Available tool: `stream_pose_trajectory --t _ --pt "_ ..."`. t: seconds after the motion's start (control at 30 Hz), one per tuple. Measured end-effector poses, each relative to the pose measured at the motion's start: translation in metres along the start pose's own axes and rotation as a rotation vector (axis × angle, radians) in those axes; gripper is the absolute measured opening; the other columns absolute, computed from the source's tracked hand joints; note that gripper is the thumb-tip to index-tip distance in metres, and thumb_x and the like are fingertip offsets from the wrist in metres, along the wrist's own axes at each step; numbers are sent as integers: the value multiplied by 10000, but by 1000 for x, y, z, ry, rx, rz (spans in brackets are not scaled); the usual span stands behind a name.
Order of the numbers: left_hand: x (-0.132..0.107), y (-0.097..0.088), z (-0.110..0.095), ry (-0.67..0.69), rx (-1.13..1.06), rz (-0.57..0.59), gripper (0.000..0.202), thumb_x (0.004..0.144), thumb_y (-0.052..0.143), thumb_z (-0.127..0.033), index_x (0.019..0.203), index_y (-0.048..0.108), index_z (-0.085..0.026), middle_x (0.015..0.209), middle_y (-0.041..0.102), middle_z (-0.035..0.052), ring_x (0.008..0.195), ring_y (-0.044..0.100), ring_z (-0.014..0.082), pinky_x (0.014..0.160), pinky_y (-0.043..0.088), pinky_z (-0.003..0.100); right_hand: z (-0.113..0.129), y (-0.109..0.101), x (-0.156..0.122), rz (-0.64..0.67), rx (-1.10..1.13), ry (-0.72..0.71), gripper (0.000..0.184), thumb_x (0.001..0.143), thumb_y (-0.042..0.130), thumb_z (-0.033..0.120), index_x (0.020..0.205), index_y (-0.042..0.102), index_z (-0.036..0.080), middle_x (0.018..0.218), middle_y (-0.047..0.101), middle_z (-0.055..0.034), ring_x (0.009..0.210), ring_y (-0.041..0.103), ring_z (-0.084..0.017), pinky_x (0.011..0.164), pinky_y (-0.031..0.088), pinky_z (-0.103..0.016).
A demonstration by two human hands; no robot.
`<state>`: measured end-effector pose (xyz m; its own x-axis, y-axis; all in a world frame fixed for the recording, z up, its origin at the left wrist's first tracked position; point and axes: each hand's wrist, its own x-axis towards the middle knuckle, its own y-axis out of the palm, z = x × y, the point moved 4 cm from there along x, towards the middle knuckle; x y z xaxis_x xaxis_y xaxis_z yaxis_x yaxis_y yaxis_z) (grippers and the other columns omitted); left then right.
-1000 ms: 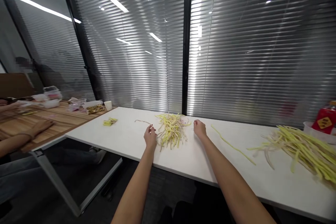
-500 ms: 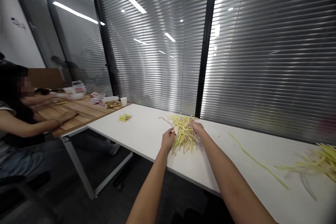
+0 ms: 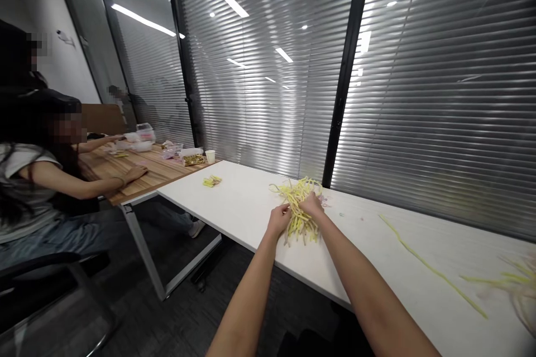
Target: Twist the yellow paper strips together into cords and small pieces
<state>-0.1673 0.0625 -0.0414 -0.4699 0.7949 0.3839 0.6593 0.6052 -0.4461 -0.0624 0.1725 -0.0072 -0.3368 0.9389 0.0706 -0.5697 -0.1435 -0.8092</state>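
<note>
A loose heap of yellow and pale beige pipe cleaners (image 3: 298, 192) lies on the white table (image 3: 247, 201), strands pointing many ways. At its near left edge is my left hand (image 3: 279, 220), fingers curled in and pressed against the strands. My right hand (image 3: 312, 205) reaches over the right side of the heap with its fingers closed among the strands. Exactly which strands each hand grips is hidden. A few small pinkish bits (image 3: 324, 201) lie just right of the heap.
One long yellow pipe cleaner (image 3: 433, 266) stretches across the table on the right, with a blurred second pile (image 3: 517, 279) beyond it. A small yellow bundle (image 3: 212, 181) lies to the left. People sit at a wooden table (image 3: 161, 170) with a paper cup (image 3: 210, 157) and plastic packs.
The view has swung left. My right hand has come in closer to my left over the heap. A strand that stuck out leftward near my left hand no longer shows there.
</note>
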Motion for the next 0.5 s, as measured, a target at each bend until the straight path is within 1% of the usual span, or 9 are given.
stream_pose_trajectory --t 0.03,0.07,0.17,0.2,0.27,0.37,0.43,0.5 --pt "1 -1 1 -2 3 -6 321 774 476 -257 989 691 -153 856 686 77 731 591 190 712 436 294 2 2 -3 -4 3 3 548 670 615 237 1170 432 106 1074 575 -174 960 581 -272 747 449 -328" --pt "2 -1 2 -6 0 -19 310 771 482 -258 972 692 -151 874 685 84 753 594 199 729 434 301 6 2 -6 -15 16 -27 537 675 611 220 1166 426 110 1093 559 -171 980 570 -268 759 444 -318" --pt "7 -3 7 -41 -100 -66 256 749 541 -304 893 689 -152 913 675 100 851 594 225 792 428 317 22 0 -15 -115 43 -242 491 687 583 145 1153 429 140 1130 515 -138 1011 541 -228 799 421 -283" --pt "10 -3 10 -73 -175 -70 262 752 547 -350 853 681 -148 885 671 102 838 595 224 783 434 318 29 -1 -19 -154 41 -326 486 704 553 118 1170 423 156 1151 495 -129 1010 534 -213 806 414 -280" --pt "14 -2 17 -185 -410 -63 383 768 516 -483 840 649 -131 834 653 103 746 599 201 717 455 309 43 -2 -27 -196 14 -490 483 737 504 93 1203 413 181 1174 469 -114 988 529 -200 813 405 -287" --pt "16 -4 24 -327 -763 -42 572 732 474 -649 884 601 -113 793 621 84 625 576 149 618 454 269 63 3 -44 -196 -29 -723 471 776 446 78 1228 414 203 1192 467 -93 1001 509 -197 852 383 -299" --pt "16 -8 25 -358 -889 -34 599 690 509 -673 907 589 -121 780 612 65 636 577 142 604 449 251 72 8 -56 -171 -40 -826 507 770 419 48 1254 397 198 1210 468 -87 1040 489 -199 878 370 -302" --pt "14 -12 23 -358 -947 -19 569 679 542 -643 938 587 -139 795 622 57 714 597 165 636 456 257 78 14 -66 -139 -24 -878 578 755 406 27 1306 341 187 1238 456 -89 1063 476 -198 892 366 -309"
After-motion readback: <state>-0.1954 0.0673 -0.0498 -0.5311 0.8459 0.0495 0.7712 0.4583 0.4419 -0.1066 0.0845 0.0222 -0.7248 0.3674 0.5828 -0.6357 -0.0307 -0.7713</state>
